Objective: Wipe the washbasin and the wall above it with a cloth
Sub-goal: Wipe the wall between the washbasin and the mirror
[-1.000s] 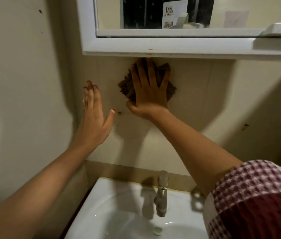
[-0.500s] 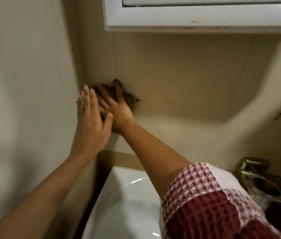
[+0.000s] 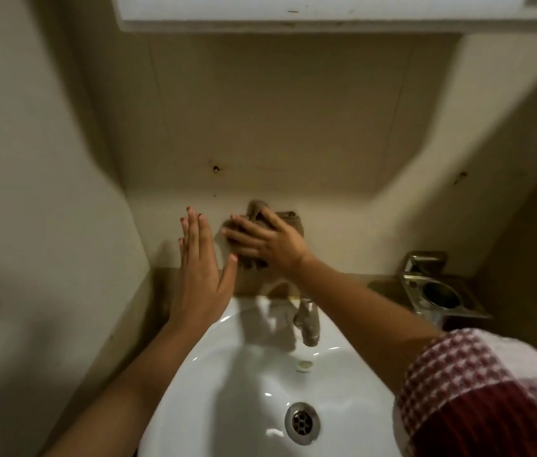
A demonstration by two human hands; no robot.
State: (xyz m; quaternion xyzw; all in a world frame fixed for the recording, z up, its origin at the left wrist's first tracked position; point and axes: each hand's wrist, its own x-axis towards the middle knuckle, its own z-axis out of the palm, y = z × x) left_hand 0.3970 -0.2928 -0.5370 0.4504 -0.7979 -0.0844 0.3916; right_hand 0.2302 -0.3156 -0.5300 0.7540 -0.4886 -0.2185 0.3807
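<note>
My right hand [image 3: 267, 240] presses a brown cloth [image 3: 288, 219] flat against the beige wall [image 3: 277, 127], low down, just above the washbasin's back edge. Its fingers are spread over the cloth and hide most of it. My left hand [image 3: 199, 268] rests open and flat on the wall right beside it, fingers together, holding nothing. The white washbasin [image 3: 254, 384] lies below both hands, with a metal tap [image 3: 308, 321] at its back and a drain [image 3: 301, 422] at its bottom.
A white mirror frame [image 3: 287, 14] juts out from the wall overhead. A metal holder [image 3: 438, 291] is fixed to the right of the basin. The side wall [image 3: 29, 192] stands close on the left. Small dark marks [image 3: 216, 168] dot the wall.
My right hand has dragged the cloth from under the mirror frame to the left corner, then down to just above the basin. My left hand followed downward. The view tilted down, showing the basin.
</note>
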